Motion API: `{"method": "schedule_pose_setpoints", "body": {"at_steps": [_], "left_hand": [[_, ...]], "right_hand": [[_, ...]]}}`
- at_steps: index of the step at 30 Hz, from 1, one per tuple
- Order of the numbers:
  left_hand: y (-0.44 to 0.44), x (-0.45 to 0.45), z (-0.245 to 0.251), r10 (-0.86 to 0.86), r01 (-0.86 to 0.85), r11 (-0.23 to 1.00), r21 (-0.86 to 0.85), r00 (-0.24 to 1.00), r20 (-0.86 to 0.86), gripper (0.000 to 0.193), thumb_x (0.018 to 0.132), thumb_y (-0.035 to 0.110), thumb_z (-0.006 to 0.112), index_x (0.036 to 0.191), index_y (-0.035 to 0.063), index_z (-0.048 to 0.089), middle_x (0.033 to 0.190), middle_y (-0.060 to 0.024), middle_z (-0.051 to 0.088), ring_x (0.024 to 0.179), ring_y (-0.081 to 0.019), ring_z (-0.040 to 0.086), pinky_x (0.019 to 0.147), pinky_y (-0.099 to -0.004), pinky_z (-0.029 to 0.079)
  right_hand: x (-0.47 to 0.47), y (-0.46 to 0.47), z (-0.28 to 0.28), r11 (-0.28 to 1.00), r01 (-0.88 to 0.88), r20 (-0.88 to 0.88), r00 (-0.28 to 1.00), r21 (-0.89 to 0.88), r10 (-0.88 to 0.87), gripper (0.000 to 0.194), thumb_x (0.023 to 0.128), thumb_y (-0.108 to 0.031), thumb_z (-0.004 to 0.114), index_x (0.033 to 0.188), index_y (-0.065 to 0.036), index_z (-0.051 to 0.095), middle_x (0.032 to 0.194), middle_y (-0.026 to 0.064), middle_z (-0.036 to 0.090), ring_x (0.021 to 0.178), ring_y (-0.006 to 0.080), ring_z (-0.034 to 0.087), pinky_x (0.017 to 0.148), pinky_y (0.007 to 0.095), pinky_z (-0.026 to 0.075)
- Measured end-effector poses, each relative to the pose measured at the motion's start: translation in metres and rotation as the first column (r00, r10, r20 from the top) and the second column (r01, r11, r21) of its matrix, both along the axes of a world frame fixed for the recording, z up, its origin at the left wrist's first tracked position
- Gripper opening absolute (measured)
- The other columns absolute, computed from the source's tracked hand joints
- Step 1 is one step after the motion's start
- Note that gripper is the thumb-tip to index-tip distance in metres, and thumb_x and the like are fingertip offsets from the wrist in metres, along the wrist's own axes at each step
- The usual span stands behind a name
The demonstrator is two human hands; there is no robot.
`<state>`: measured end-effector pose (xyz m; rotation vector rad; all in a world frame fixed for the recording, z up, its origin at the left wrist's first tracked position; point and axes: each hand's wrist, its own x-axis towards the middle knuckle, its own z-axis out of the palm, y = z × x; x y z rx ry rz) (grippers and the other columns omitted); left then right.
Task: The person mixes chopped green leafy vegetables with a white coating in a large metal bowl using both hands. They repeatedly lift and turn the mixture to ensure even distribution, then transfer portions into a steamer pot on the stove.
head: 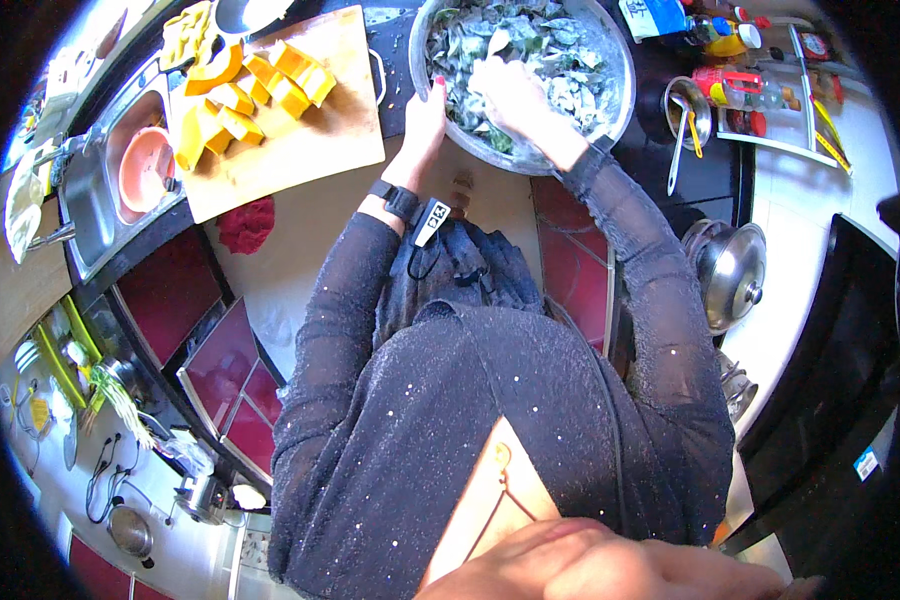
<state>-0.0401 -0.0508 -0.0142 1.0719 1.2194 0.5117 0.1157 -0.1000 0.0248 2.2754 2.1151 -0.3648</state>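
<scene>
A large metal basin holds green leaves dusted with a whitish powder. My left hand grips the basin's left rim, its thumb up on the edge. Inside the basin, my right hand lies in the leaves; its fingers are partly hidden, so whether they hold any leaves cannot be told. Left of the basin, thick chunks of orange pumpkin sit on a wooden cutting board.
A sink with a pink basin is at the left. On the right are a small metal pot holding utensils, bottles and a lidded steel pot. A dark pan stands beyond the board.
</scene>
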Motion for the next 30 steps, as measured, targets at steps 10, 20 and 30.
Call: {"method": "schedule_pose_setpoints", "body": {"at_steps": [10, 20, 30], "left_hand": [[-0.004, 0.0, 0.0, 0.014, -0.014, 0.999, 0.043, 1.0, 0.011, 0.044, 0.096, 0.039, 0.052, 0.099, -0.0039, 0.061, 0.086, -0.0114, 0.064, 0.08, -0.0175, 0.057, 0.073, -0.0338, 0.046], [-0.005, -0.002, 0.0, 0.002, -0.001, 1.0, 0.025, 1.0, -0.002, 0.045, 0.095, 0.04, 0.054, 0.095, -0.0048, 0.062, 0.079, -0.0094, 0.064, 0.072, -0.0165, 0.057, 0.065, -0.0339, 0.046], [-0.007, -0.004, 0.0, -0.024, 0.023, 0.998, -0.05, 1.0, -0.003, 0.042, 0.095, 0.037, 0.055, 0.095, -0.0038, 0.063, 0.079, -0.0088, 0.063, 0.072, -0.0153, 0.056, 0.067, -0.0335, 0.046]], "right_hand": [[0.121, -0.031, 0.056, 0.973, 0.155, -0.876, 0.429, -0.171, -0.222, 0.037, 0.075, -0.007, 0.069, 0.111, -0.004, 0.061, 0.102, 0.0052, 0.065, 0.093, 0.0143, 0.061, 0.081, 0.028, 0.049], [0.138, -0.027, 0.076, 0.797, 0.475, -0.87, 0.118, -0.373, -0.478, 0.038, 0.081, -0.013, 0.07, 0.117, -0.001, 0.061, 0.108, 0.0044, 0.065, 0.099, 0.0137, 0.06, 0.088, 0.0287, 0.047], [0.182, -0.004, 0.023, 0.875, 0.425, -0.688, 0.565, -0.23, -0.455, 0.034, 0.087, -0.019, 0.062, 0.119, -0.005, 0.064, 0.11, 0.0057, 0.068, 0.098, 0.016, 0.062, 0.087, 0.0289, 0.047]]}}
